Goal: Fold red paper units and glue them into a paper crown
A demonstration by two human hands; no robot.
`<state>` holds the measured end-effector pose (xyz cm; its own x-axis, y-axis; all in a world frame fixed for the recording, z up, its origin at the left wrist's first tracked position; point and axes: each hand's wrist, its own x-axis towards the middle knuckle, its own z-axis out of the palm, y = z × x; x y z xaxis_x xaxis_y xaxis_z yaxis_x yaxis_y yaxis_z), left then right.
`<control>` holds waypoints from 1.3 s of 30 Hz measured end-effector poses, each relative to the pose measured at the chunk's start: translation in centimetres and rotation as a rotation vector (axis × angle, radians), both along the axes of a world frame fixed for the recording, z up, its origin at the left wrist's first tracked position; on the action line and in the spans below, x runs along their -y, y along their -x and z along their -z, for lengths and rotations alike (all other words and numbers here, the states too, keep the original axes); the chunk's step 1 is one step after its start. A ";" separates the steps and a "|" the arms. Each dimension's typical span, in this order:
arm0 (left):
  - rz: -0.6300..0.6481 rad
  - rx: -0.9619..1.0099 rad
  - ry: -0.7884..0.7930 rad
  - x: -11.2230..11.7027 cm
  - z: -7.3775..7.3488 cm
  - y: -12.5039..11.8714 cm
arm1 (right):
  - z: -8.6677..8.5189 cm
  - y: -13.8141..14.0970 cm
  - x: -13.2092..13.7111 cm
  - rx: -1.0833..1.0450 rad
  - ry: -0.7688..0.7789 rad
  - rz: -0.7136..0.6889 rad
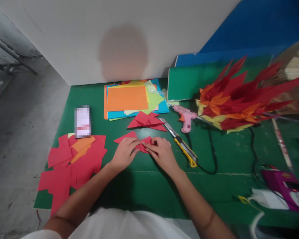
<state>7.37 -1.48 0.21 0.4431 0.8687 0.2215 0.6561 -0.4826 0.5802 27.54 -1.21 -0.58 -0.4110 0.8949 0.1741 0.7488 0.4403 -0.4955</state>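
Note:
A red paper piece (126, 136) lies on the green table (144, 186), partly folded. My left hand (124, 152) presses on its left part with fingers curled down. My right hand (161, 153) pinches the paper's right end, fingers together on a fold. Both hands meet over the middle of the paper, which hides most of it. Just behind lies a small pile of folded red triangles (146, 121).
A stack of coloured sheets (129, 98) lies at the back. Red squares (72, 162) and a phone (82, 121) lie left. A yellow utility knife (181, 143), a pink glue gun (186, 119) and a red-orange paper spike piece (241, 99) are to the right, cables too.

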 end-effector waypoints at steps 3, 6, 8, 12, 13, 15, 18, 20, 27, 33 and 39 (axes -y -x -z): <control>0.000 0.005 -0.035 0.0 0.2 -0.1 | 0.0 0.0 0.0 0.000 0.014 -0.027; -0.008 -0.007 -0.062 0.1 0.4 -0.1 | 0.1 0.0 -0.1 -0.006 0.033 -0.063; -0.012 -0.013 -0.076 0.1 0.5 -0.2 | 0.1 0.0 -0.1 -0.011 0.034 -0.074; -0.018 -0.072 -0.097 0.3 0.5 -0.3 | 0.1 0.0 -0.1 -0.018 0.022 -0.080; -0.006 -0.101 -0.100 0.3 0.5 -0.3 | 0.0 0.0 -0.1 -0.017 0.018 -0.081; 0.035 -0.158 -0.106 0.5 0.4 -0.4 | 0.0 0.1 0.0 -0.005 0.000 -0.077; 0.067 -0.183 -0.129 0.7 0.2 -0.3 | 0.1 0.1 0.0 0.019 -0.052 -0.077; 0.040 -0.154 -0.148 0.8 0.2 -0.3 | 0.2 0.1 0.0 0.020 -0.090 -0.098; -0.024 -0.112 -0.148 0.9 0.3 -0.5 | -0.4 0.2 -0.2 0.087 -0.083 -0.167; -0.019 -0.185 -0.183 0.9 0.3 -0.7 | -0.6 0.2 -0.3 0.098 -0.077 -0.163; -0.006 -0.247 -0.195 0.9 0.5 -0.9 | -1.1 0.9 0.3 0.189 -0.123 -0.100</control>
